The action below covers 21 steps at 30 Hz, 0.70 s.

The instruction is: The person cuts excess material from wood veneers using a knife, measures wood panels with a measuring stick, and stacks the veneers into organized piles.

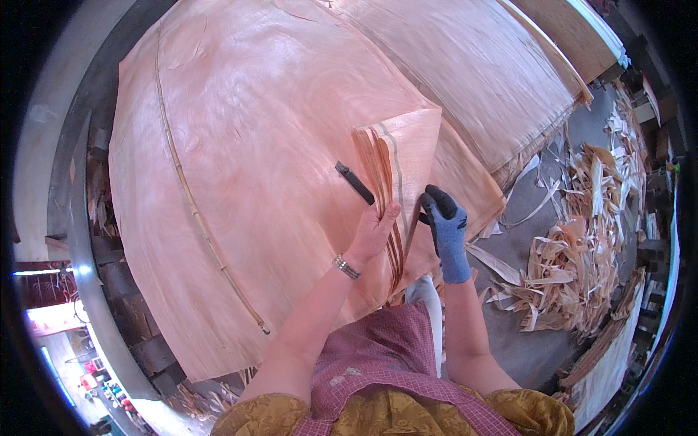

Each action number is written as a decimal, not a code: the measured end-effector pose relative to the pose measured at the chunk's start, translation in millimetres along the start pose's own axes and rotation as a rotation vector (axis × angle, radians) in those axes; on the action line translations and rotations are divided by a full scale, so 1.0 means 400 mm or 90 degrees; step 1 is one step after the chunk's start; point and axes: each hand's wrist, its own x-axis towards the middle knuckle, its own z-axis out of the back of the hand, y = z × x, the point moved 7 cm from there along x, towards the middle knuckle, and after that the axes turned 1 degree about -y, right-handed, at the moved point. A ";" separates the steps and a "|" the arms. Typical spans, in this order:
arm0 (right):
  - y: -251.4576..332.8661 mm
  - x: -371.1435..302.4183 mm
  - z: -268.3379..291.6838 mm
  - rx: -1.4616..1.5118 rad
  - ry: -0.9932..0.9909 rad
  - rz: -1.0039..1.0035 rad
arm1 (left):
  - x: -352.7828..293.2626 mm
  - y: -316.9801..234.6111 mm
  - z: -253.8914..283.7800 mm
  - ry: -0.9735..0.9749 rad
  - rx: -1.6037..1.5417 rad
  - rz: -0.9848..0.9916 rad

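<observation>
A large pinkish wood veneer sheet (240,131) lies spread before me on a stack. At its near right, several veneer layers (414,149) are lifted and folded over, their edges fanned. My left hand (374,232), bare with a metal band at the wrist, is closed on these layers' edges. A flat black tool (355,183), perhaps a cutter, juts out of the same hand; its lower end is hidden. My right hand (445,221), in a blue and black glove, is beside the fold's right side with fingers curled. What its fingers grip, if anything, is hidden.
A thin bamboo stick (195,211) lies lengthwise on the sheet at left. Beyond the fold, another veneer stack (480,76) reaches to the upper right. Torn veneer scraps (574,269) are heaped on the grey floor (523,349) to my right.
</observation>
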 end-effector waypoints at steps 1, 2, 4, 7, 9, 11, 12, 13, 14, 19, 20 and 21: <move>0.000 -0.003 0.003 -0.007 -0.006 -0.001 | -0.002 -0.009 -0.007 -0.002 -0.004 -0.009; 0.008 0.000 0.001 -0.066 0.001 0.042 | -0.004 -0.019 -0.012 -0.004 -0.008 -0.018; 0.017 0.011 -0.006 -0.184 0.015 0.129 | 0.000 0.005 -0.015 0.005 -0.021 -0.016; -0.008 0.025 -0.002 -0.041 0.048 0.042 | 0.007 0.029 -0.010 -0.004 -0.040 -0.008; -0.003 0.017 0.005 -0.015 0.033 -0.001 | 0.008 0.012 -0.011 -0.015 -0.046 -0.022; -0.005 0.013 0.016 -0.007 0.028 -0.022 | 0.010 -0.014 -0.016 -0.026 -0.042 -0.061; -0.010 0.014 0.027 -0.013 0.030 -0.021 | 0.010 -0.015 -0.018 -0.027 -0.041 -0.050; -0.015 0.013 0.037 -0.019 0.032 -0.021 | 0.009 -0.015 -0.020 -0.027 -0.039 -0.038; -0.015 0.008 0.058 -0.026 -0.021 0.009 | 0.010 -0.013 -0.020 -0.030 -0.037 -0.028; 0.225 -0.191 0.030 -0.481 -0.233 0.509 | 0.004 0.022 -0.007 -0.040 -0.010 0.028; 0.245 -0.229 0.007 -0.541 -0.184 0.582 | 0.007 0.027 -0.009 -0.023 -0.010 0.049; 0.242 -0.228 -0.022 -0.497 -0.076 0.597 | 0.007 0.026 -0.009 -0.019 -0.020 0.047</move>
